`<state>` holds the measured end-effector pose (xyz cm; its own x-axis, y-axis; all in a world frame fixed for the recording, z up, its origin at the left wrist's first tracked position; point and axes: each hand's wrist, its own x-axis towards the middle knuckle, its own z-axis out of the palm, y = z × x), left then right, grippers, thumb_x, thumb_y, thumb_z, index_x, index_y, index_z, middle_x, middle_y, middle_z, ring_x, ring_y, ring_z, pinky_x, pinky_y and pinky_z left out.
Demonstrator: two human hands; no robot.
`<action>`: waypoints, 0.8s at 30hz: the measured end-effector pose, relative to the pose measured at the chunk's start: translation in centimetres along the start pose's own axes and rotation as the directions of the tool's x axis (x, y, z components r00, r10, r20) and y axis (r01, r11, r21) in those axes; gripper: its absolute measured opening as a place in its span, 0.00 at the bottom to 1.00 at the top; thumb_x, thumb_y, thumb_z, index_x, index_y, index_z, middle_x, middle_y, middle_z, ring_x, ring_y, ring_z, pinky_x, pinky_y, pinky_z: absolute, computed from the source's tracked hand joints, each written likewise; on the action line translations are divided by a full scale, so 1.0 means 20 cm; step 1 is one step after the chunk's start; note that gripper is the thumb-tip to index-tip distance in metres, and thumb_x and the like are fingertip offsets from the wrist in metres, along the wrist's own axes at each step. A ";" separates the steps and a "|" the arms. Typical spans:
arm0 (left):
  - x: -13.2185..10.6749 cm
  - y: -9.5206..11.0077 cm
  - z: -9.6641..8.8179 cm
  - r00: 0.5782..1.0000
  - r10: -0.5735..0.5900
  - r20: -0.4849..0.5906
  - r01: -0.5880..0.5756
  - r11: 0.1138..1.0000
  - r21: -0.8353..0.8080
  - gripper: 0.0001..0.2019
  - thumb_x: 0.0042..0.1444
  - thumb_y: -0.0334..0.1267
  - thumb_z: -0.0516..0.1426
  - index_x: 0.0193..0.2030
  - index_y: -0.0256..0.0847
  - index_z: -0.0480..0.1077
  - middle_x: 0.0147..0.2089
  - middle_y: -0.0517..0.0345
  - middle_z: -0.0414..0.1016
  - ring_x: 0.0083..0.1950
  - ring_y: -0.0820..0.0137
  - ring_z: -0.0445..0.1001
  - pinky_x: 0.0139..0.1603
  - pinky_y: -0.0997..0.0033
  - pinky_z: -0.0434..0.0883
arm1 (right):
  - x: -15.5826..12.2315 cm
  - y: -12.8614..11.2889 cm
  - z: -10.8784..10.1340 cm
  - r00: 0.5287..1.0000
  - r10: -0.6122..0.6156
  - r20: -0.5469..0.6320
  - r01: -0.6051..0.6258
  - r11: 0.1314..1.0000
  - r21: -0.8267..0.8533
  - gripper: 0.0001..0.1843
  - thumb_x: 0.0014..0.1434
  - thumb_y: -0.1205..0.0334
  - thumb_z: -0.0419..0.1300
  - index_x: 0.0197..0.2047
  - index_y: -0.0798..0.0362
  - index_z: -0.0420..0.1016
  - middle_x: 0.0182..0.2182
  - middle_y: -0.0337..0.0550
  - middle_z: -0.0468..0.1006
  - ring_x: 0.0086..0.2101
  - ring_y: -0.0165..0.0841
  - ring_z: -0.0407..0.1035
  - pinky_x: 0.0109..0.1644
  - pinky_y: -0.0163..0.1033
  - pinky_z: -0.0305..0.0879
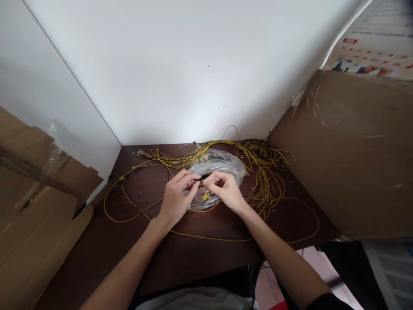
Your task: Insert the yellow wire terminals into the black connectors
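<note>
My left hand (179, 193) pinches a thin black piece (196, 179) between thumb and fingertips, over the middle of the dark table. Close beside it, my right hand (226, 189) is closed in a pinch too, its fingertips almost meeting the left ones. What it grips is too small and covered to name, though a little yellow shows there. Beneath both hands lies a clear plastic bag (238, 168), with small yellow pieces (206, 196) visible on or in it. Long yellow wires (258, 172) spread around the bag, and one loop runs in front of my wrists.
A brown table (200, 254) carries everything, backed by a white wall panel (193, 77). Tall cardboard (348, 159) stands along the right, more cardboard (35, 206) on the left. A dense tangle of wires (274, 153) sits at the back right.
</note>
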<state>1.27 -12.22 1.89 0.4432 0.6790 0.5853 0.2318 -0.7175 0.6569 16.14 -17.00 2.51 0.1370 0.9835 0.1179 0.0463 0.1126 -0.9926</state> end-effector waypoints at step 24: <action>-0.02 -0.04 0.00 0.962 0.249 0.114 -0.270 0.931 0.248 0.06 0.56 0.29 0.53 0.39 0.36 0.70 0.37 0.53 0.71 0.39 0.70 0.70 0.41 0.69 0.70 | -0.01 0.06 -0.01 0.993 -0.113 0.019 0.113 0.937 -0.330 0.05 0.49 0.68 0.55 0.23 0.56 0.66 0.20 0.36 0.69 0.23 0.26 0.61 0.28 0.30 0.57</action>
<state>0.89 -11.83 1.11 0.5824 0.4570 0.6723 0.3105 -0.8894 0.3356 16.40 -17.13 1.37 0.1118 0.9671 0.2283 0.3853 0.1696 -0.9071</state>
